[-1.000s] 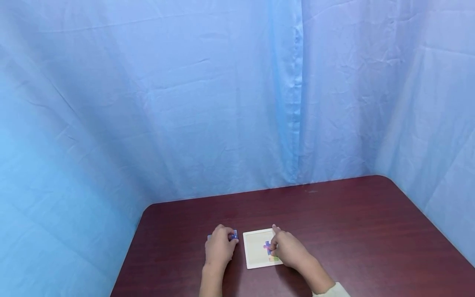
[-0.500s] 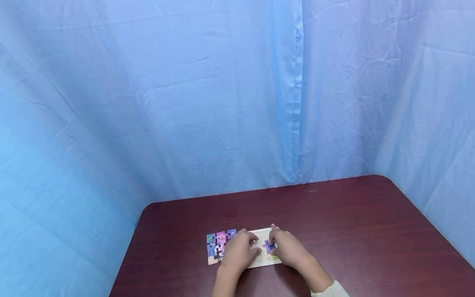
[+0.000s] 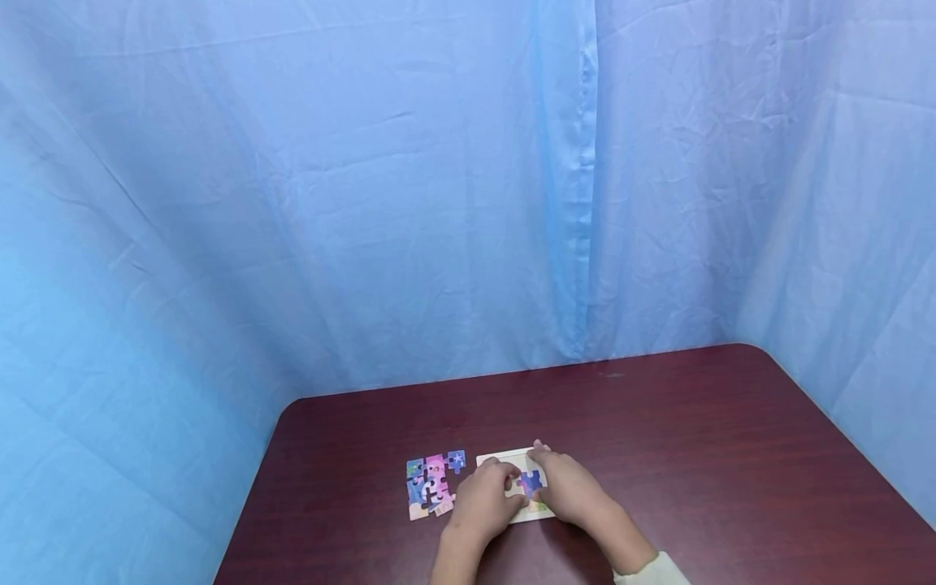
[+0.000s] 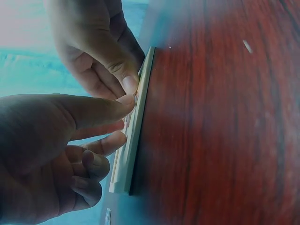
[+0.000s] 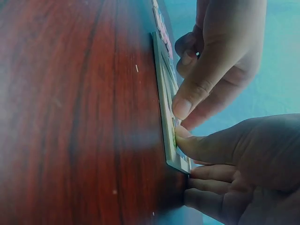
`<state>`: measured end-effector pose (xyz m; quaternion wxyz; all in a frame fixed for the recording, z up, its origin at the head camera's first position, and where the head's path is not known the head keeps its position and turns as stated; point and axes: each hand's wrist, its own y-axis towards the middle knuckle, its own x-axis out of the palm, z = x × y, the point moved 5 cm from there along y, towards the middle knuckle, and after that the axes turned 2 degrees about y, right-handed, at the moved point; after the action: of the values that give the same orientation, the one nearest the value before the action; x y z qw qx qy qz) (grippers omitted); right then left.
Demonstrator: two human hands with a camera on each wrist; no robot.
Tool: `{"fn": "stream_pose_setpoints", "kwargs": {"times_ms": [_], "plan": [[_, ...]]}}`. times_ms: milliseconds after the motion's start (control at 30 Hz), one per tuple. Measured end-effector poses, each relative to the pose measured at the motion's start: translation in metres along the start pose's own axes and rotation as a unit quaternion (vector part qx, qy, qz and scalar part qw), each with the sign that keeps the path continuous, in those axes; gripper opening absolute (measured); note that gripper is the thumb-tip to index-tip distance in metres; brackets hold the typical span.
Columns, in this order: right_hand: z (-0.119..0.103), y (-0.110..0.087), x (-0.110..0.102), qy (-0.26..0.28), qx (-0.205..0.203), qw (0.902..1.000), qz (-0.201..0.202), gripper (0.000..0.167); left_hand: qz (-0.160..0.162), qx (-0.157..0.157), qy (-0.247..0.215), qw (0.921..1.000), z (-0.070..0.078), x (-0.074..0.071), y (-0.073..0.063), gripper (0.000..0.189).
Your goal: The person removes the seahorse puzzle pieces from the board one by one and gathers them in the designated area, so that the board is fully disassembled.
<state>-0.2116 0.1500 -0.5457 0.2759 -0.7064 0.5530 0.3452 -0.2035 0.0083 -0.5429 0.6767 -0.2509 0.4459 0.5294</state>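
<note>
A shallow pale puzzle tray (image 3: 504, 453) lies on the table, with a few joined jigsaw pieces (image 3: 531, 484) in its right part. My left hand (image 3: 481, 497) is over the tray's left half, thumb and index finger bent round what seems a jigsaw piece, mostly hidden by the fingers. My right hand (image 3: 574, 490) holds the tray's right side: in the right wrist view its thumb presses on the pieces while the other fingers lie along the outer edge of the tray (image 5: 164, 119). Both hands' thumbs nearly meet in the left wrist view.
Left of the tray, several colourful jigsaw pieces (image 3: 433, 486) lie loosely fitted together, including a blue star piece (image 3: 457, 461). The dark red table (image 3: 658, 439) has rounded far corners. Blue curtains (image 3: 439, 203) hang behind it and at both sides.
My left hand has moved right, from the loose pieces to over the tray, uncovering those pieces. My right hand stays at the tray's right edge.
</note>
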Motion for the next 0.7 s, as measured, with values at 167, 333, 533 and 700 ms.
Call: {"fn": "stream_pose_setpoints", "kwargs": {"times_ms": [167,333,533,700], "plan": [[-0.0010,-0.0002,-0.0006,0.003,-0.007,1.0000,0.004,0.058,-0.005,0.011,0.006,0.9999,0.0033,0.0021,0.0018,0.031],[-0.0003,-0.0002,0.0005,0.004,-0.006,1.0000,0.001,0.058,0.001,0.016,0.021,0.9997,0.0061,0.0032,0.0023,0.029],[-0.0020,-0.0014,-0.0007,0.006,-0.009,0.9999,0.003,0.058,0.019,0.000,0.042,0.9989,0.0071,0.0037,0.0027,0.023],[-0.0037,-0.0023,-0.0026,0.009,-0.013,0.9999,0.005,0.059,0.032,-0.018,0.051,0.9981,0.0076,0.0041,0.0049,0.021]]}}
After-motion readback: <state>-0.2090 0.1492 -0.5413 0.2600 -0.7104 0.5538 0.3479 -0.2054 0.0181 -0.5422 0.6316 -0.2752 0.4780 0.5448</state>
